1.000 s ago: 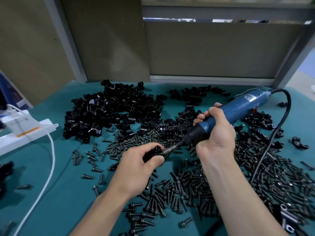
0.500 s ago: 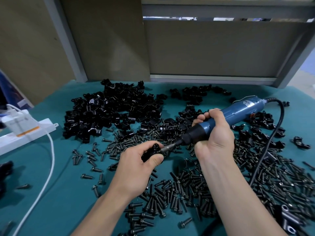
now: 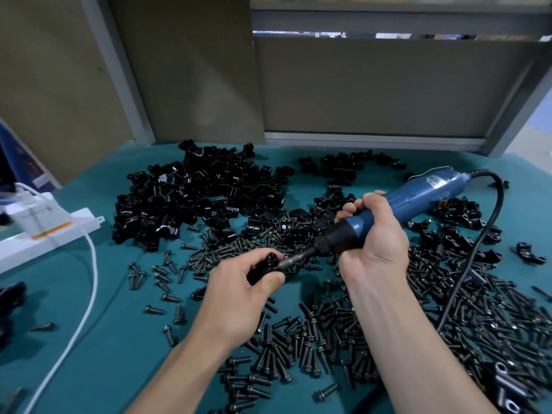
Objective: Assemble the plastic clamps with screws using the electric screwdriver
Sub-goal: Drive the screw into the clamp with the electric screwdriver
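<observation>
Your left hand [image 3: 239,294] grips a black plastic clamp [image 3: 264,268], thumb and fingers curled round it, over the loose screws [image 3: 298,354] on the teal mat [image 3: 119,324]. Your right hand [image 3: 373,246] is clenched round the barrel of the electric screwdriver [image 3: 424,189]. The tool's long axis runs from 2 o'clock, where the cord leaves it, down to 8 o'clock. Its bit [image 3: 295,259] meets the clamp on the clamp's 2 o'clock side. So the clamp lies close by at 8 o'clock from your right grip. Driving likely depends on keeping the bit along that line; the screw head is hidden.
</observation>
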{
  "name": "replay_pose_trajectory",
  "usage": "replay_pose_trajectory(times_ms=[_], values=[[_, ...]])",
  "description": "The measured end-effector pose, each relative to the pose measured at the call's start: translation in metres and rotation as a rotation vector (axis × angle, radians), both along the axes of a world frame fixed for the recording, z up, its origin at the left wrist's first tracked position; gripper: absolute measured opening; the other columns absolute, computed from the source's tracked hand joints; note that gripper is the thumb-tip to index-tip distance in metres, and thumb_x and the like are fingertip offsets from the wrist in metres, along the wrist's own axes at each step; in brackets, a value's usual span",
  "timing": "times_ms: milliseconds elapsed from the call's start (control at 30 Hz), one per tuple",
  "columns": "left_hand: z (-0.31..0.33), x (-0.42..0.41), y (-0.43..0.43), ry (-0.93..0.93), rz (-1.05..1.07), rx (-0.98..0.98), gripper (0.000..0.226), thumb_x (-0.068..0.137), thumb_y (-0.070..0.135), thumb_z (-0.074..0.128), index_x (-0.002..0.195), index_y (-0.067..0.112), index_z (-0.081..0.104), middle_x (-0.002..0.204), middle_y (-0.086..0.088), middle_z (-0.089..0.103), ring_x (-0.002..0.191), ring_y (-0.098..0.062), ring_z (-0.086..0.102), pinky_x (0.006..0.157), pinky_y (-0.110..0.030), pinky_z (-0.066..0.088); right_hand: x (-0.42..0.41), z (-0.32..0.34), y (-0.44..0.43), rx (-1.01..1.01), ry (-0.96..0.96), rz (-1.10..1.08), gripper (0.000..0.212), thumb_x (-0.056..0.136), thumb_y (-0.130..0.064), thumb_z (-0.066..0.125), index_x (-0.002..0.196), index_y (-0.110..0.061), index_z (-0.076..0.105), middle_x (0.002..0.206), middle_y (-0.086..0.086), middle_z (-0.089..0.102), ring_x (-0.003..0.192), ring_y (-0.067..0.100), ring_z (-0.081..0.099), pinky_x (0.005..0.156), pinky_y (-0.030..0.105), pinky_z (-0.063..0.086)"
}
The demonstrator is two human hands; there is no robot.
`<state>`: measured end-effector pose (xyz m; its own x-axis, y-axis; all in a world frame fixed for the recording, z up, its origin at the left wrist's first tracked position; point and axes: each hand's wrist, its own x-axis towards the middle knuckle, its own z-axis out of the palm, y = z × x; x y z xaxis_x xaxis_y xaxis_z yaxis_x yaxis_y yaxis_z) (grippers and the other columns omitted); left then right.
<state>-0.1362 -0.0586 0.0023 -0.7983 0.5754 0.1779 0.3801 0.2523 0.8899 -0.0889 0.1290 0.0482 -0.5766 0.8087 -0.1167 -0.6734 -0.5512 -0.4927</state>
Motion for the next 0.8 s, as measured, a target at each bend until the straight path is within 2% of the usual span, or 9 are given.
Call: replay_pose_trajectory(times_ms=[367, 667, 733, 800], values=[[0.0014, 0.0009, -0.0003, -0.017, 0.015, -0.012, 0.035, 0.095, 0.018, 0.076, 0.1, 0.052, 0.069, 0.058, 0.011, 0.052, 0.048, -0.007, 0.037, 0.047, -0.019, 0.032, -0.0009, -0.0007, -0.0004, 0.012, 0.005, 0.005, 0.024, 0.09, 0.009, 0.061, 0.096, -0.013, 0.056, 0.065, 0.003, 0.059, 0.054, 0.016, 0.059, 0.056, 0.027, 0.052], [0.0027, 0.0019, 0.0, -0.037, 0.027, -0.005, 0.037, 0.095, 0.016, 0.075, 0.099, 0.053, 0.07, 0.052, 0.014, 0.046, 0.042, -0.006, 0.031, 0.042, -0.017, 0.027, -0.0015, -0.0013, -0.0011, -0.006, 0.017, 0.012, 0.023, 0.09, 0.009, 0.061, 0.098, -0.013, 0.056, 0.067, 0.004, 0.059, 0.055, 0.016, 0.059, 0.056, 0.027, 0.053], [0.0024, 0.0016, 0.001, -0.044, 0.026, -0.005, 0.037, 0.096, 0.016, 0.075, 0.099, 0.053, 0.07, 0.054, 0.012, 0.048, 0.043, -0.006, 0.034, 0.044, -0.019, 0.031, -0.0016, -0.001, -0.0012, -0.001, 0.023, 0.012, 0.023, 0.09, 0.009, 0.061, 0.099, -0.013, 0.056, 0.068, 0.004, 0.059, 0.055, 0.017, 0.059, 0.056, 0.027, 0.053], [0.0021, 0.002, 0.0023, -0.104, 0.027, 0.025, 0.041, 0.096, 0.014, 0.074, 0.098, 0.054, 0.072, 0.058, 0.009, 0.057, 0.046, -0.009, 0.046, 0.048, -0.023, 0.041, -0.0018, -0.0001, -0.0016, 0.005, 0.032, 0.017, 0.024, 0.09, 0.009, 0.061, 0.099, -0.013, 0.056, 0.068, 0.004, 0.059, 0.055, 0.017, 0.059, 0.056, 0.027, 0.053]])
